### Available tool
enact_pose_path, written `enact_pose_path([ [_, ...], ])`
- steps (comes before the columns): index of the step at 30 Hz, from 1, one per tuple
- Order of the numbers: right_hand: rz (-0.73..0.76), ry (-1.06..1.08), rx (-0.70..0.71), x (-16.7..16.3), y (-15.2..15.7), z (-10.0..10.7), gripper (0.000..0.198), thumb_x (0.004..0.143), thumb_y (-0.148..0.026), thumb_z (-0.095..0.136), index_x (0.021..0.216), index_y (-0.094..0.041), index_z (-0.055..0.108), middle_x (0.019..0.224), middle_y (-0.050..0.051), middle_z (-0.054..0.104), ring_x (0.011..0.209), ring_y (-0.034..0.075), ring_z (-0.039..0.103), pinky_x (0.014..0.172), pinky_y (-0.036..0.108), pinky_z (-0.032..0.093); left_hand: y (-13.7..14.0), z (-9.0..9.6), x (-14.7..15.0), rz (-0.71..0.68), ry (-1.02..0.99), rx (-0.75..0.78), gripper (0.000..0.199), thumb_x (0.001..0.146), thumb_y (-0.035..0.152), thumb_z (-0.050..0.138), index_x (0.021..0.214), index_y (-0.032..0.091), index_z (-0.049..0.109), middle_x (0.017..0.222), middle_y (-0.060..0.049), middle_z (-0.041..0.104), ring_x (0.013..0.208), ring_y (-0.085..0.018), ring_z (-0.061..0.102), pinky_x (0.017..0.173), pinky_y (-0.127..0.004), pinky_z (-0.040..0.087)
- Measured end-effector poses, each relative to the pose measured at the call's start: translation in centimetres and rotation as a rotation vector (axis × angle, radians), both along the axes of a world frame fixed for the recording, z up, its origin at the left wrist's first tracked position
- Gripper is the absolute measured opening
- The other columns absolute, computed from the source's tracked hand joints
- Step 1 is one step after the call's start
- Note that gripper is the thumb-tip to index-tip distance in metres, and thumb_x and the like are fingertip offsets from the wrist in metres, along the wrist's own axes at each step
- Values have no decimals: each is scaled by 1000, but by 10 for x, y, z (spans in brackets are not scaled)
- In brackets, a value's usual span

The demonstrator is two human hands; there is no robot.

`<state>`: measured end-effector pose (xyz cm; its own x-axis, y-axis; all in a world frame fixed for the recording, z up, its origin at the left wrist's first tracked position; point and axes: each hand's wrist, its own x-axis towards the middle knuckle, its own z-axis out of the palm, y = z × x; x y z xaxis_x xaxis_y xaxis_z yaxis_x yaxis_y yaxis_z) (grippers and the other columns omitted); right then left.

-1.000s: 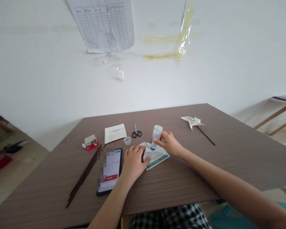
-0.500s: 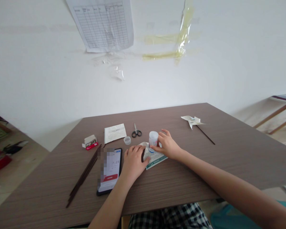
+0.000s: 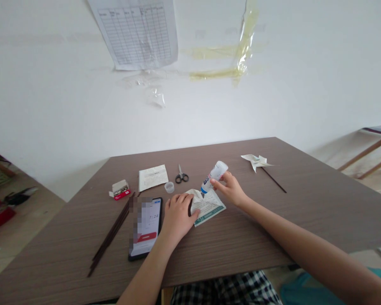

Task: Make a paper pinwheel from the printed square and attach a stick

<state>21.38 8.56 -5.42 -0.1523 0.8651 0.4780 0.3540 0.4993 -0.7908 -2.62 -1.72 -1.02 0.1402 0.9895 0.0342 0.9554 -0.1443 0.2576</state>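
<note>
My right hand (image 3: pixel 231 189) grips a white glue bottle (image 3: pixel 216 173) with a blue collar, tilted so its tip points down at the paper. The tip meets or nearly meets a printed paper sheet (image 3: pixel 209 210) with a green edge strip, which has folded-over flaps. Over the left side of that sheet lies my left hand (image 3: pixel 180 212), fingers curled and holding the paper against the table; its fingertips are partly hidden. Just beyond my left hand sits a clear plastic cap (image 3: pixel 169 187).
Black-handled scissors (image 3: pixel 181 175), a stack of printed paper (image 3: pixel 153 177) and a small red-and-white box (image 3: pixel 120 189) lie farther back. Left are a phone (image 3: pixel 147 231) and several dark sticks (image 3: pixel 111 235). A paper pinwheel (image 3: pixel 256 161) on a stick lies at the right.
My right hand has lifted and tipped the glue bottle from nearly upright to a slant, its blue end down toward the paper. My left hand stays in place on the sheet.
</note>
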Motion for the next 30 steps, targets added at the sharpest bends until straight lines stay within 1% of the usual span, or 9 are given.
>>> enact_pose_path([
  [3,41,60,7,3,1,4,39,101,-61,85,118,-26,86,116,13,87,114,37,80,109,57,65,0,0,-1,2,4,0,48,109,35,75,157,28,76,168,-12,74,161,-41,61,137,-63,45],
  [7,81,57,96,3,-2,11,41,98,-46,90,136,-30,85,141,13,87,133,38,79,129,60,54,0,0,-1,-3,7,6,47,109,35,74,156,30,76,167,-11,75,159,-41,62,135,-63,46],
  [10,86,-3,166,3,-3,12,48,101,-27,79,149,-35,81,136,8,90,136,34,80,143,65,36,0,0,-1,-7,5,10,46,109,35,74,155,30,76,167,-11,75,159,-41,62,135,-63,46],
  [13,66,-89,218,5,-2,12,63,97,-11,66,151,-41,81,133,3,90,135,31,80,147,69,25,0,0,-1,-5,4,4,46,109,36,74,155,30,77,167,-11,76,159,-41,62,135,-63,46],
  [15,33,-128,245,7,0,12,68,94,-7,63,149,-42,84,137,4,87,138,33,76,145,72,28,1,1,-1,-5,5,1,46,110,36,74,156,29,78,167,-11,76,159,-41,62,136,-63,46],
  [17,11,-147,255,8,2,13,67,97,-7,61,148,-42,86,137,7,85,140,36,72,139,72,40,1,2,-2,-6,8,2,45,112,37,72,156,29,79,169,-10,75,161,-41,61,137,-63,45],
  [23,118,-121,210,5,20,13,47,110,-21,61,143,-37,91,130,10,82,119,32,76,112,53,63,3,-1,-7,-23,13,10,42,118,37,62,156,34,81,168,-6,76,161,-39,60,136,-61,46],
  [26,166,-100,173,-2,37,13,40,111,-27,65,137,-33,94,123,11,82,109,28,77,101,41,65,4,-5,-11,-54,17,15,46,121,33,54,159,36,78,169,-5,75,160,-36,60,136,-60,47],
  [30,130,-184,137,-17,65,19,33,105,-19,73,121,-34,98,113,8,83,105,27,78,102,40,63,5,-10,-15,-76,22,19,50,121,29,49,162,34,78,171,-6,74,158,-37,61,136,-61,47],
])
